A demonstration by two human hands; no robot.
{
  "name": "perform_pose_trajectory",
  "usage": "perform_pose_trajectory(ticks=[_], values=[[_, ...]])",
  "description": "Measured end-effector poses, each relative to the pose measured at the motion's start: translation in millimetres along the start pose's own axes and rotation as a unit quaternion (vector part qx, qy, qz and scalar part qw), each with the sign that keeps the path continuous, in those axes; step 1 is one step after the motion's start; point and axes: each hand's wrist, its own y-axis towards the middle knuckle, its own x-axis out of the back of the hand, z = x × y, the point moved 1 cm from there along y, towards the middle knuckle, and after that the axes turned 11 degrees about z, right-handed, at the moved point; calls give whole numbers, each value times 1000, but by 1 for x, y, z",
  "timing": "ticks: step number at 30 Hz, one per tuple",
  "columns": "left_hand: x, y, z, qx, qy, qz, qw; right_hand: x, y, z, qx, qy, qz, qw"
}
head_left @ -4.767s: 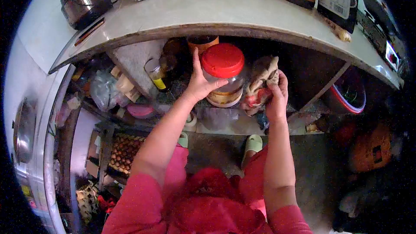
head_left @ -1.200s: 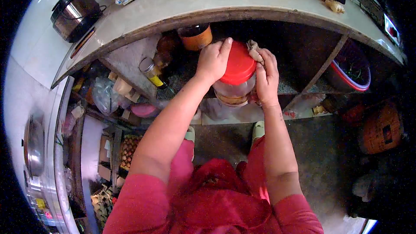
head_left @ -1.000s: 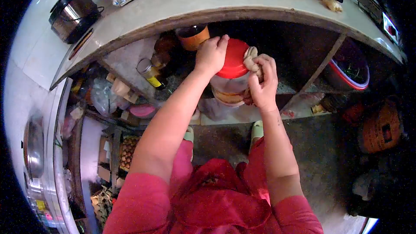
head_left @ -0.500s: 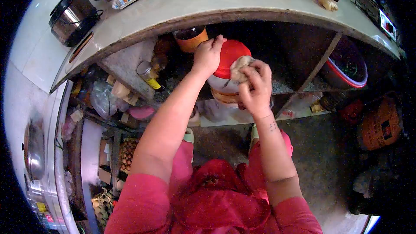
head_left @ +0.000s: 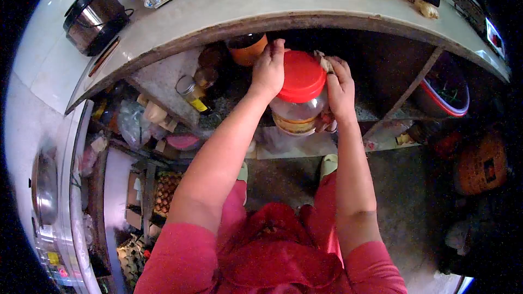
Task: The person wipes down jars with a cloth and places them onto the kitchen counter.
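A clear plastic jar (head_left: 297, 113) with a red screw lid (head_left: 303, 76) stands upright at the edge of the shelf under the counter. My left hand (head_left: 268, 72) grips the jar's lid from the left, thumb along its edge and the other fingers hidden behind. On the opposite side, my right hand (head_left: 340, 88) presses a crumpled beige cloth (head_left: 322, 62) against the lid's right rim. Most of that cloth is covered by the fingers. Behind my left hand is an orange-banded container (head_left: 248, 50).
Above the shelf runs the pale countertop (head_left: 261, 1). A small glass jar with a yellow label (head_left: 192, 93) lies tilted at left. Nested basins (head_left: 444, 98) sit in the right compartment. Eggs (head_left: 166, 193) rest in a tray low on the left.
My right hand has moved with the cloth from the jar's front to the lid's right side. The left hand stays at the lid, and the view has shifted slightly.
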Motion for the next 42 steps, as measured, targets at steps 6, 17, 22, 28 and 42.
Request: perform_pose_trajectory(ticks=[6, 17, 22, 28, 42], values=[[-3, 4, 7, 21, -4, -9, 1000, -9, -28, 42, 90, -151, -36, 984], [3, 0, -6, 37, 36, 20, 998, -8, -67, 50, 196, -264, 97, 939], [3, 4, -7, 33, 60, 16, 998, -5, -76, 37, 213, -263, 156, 928], [1, 7, -8, 32, 153, 15, 988, -3, -87, 20, 240, -305, 217, 896], [3, 12, -21, -92, 339, 255, 901, 23, -45, -44, -177, 545, -142, 807]])
